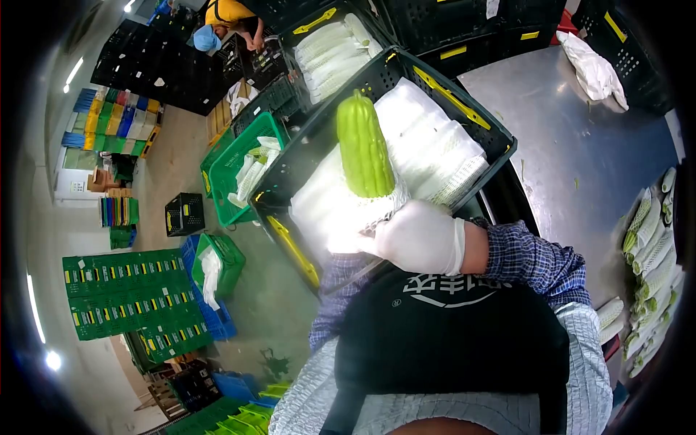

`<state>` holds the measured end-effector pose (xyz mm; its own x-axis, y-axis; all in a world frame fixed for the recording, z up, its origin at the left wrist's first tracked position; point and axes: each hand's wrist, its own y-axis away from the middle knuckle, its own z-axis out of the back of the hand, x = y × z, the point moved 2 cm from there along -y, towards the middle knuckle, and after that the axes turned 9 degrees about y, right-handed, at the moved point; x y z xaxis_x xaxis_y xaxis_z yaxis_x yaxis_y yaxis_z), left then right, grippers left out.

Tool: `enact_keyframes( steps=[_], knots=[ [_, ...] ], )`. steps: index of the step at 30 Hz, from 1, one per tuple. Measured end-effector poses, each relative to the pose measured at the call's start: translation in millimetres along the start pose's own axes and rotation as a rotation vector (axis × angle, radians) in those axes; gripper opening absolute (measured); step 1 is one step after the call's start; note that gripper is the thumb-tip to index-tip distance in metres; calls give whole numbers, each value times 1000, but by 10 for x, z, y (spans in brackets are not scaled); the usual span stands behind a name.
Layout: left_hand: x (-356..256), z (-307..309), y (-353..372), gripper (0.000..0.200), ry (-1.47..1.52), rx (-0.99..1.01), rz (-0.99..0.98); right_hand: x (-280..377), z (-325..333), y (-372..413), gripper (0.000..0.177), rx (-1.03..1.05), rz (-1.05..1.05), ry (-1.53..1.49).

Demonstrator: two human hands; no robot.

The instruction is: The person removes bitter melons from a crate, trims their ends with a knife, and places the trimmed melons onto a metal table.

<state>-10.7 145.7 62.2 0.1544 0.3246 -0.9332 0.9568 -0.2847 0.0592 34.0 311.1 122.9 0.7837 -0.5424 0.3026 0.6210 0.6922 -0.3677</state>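
Observation:
A light green bitter melon point(362, 145) stands out above the dark crate point(279, 163), its lower end inside a white foam net point(380, 209). My right hand point(424, 235), in a white glove, is closed around the net at the melon's lower end. My left hand point(349, 241) is beside it at the crate's near side, washed out by glare, so its fingers cannot be made out. White wrapping point(424, 134) and netted produce point(457, 177) lie in the crate.
Behind is another crate of netted melons point(337, 61). A metal table point(551, 138) at right bears a white bag point(591, 69) and netted melons point(649, 268). Green crates point(235, 170) stand at left. A person in yellow point(228, 14) bends over crates at the top.

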Motion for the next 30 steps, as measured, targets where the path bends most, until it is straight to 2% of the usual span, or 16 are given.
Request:
enact_keyframes(
  steps=[5,8,9,10,12,13,14,15,16,18,19,23,25,27,28,30],
  knots=[
    [-24,-16,27,85,-10,4,8,2,82,3,44,155,49,181],
    [-54,-45,-3,87,-19,11,22,-99,274,26,47,119,-29,44],
    [-73,-42,-13,87,-34,19,29,-162,535,28,56,76,-45,-33],
    [-101,-48,-39,87,-57,25,40,-298,627,146,58,-300,-37,-125],
    [-178,-87,-60,88,-110,44,43,-482,924,280,44,-486,-246,-356],
    [-246,-131,-62,88,-151,58,31,-593,865,327,37,-513,-294,-202],
    [-313,-190,-79,87,-185,83,-66,-696,947,427,25,-410,-294,-94],
    [-380,-249,-94,87,-217,105,-165,-782,885,498,23,-464,-487,-500],
    [-435,-202,-131,82,-508,130,-375,-850,831,564,23,-613,-671,-908],
    [-546,-119,-202,73,-1051,158,-824,-956,815,527,29,-609,-840,-1074],
    [-669,-241,-134,60,-1232,56,-849,-1025,694,551,37,-432,-915,-1131],
    [-882,-370,-213,42,-1560,75,-1128,-864,51,413,53,-374,-661,-1679],
    [-836,-335,-224,42,-1588,2,-1202,-829,-76,417,83,-239,-632,-2009],
    [-763,-359,-245,50,-1612,-187,-1189,-673,-46,329,79,-266,-533,-1921],
    [-790,-341,-198,66,-1600,-240,-1017,-615,43,258,77,-275,-520,-1818],
    [-697,-269,-195,78,-1250,-444,-922,-546,183,166,70,-259,-557,-1615]
  ],
)
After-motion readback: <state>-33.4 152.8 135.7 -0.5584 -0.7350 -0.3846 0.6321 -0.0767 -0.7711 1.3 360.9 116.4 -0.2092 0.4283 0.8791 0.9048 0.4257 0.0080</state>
